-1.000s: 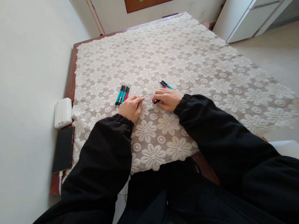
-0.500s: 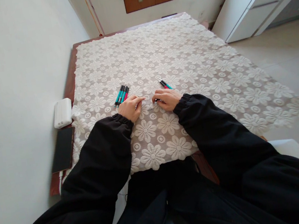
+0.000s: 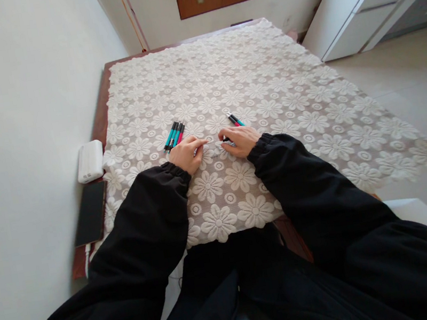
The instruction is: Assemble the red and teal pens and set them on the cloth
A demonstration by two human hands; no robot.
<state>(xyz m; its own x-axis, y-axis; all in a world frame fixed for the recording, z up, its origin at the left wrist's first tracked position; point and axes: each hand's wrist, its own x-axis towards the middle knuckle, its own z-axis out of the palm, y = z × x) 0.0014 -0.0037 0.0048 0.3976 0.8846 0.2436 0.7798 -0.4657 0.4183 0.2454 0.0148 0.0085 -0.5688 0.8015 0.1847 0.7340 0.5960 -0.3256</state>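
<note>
My left hand (image 3: 187, 153) rests on the tablecloth, closed in a pinch. From its fingertips a thin pale rod (image 3: 214, 141), which looks like a pen refill, stretches towards my right hand (image 3: 240, 140). That hand is curled round a dark pen part (image 3: 226, 138), mostly hidden by the fingers. Just beyond my left hand several teal and pink pens (image 3: 173, 135) with black ends lie side by side. Past my right hand lie a pink pen (image 3: 233, 119) and a teal pen (image 3: 239, 120), their lower ends covered by the hand.
A white lace tablecloth (image 3: 194, 87) covers the wooden table. Along the left edge by the wall are a white power bank (image 3: 90, 161) and a dark phone (image 3: 90, 213) with a white cable (image 3: 87, 258). A white cabinet (image 3: 358, 1) stands at the far right.
My right hand has shifted slightly right, away from my left fingertips. The pale rod between the hands now shows more clearly. My left hand has hardly moved.
</note>
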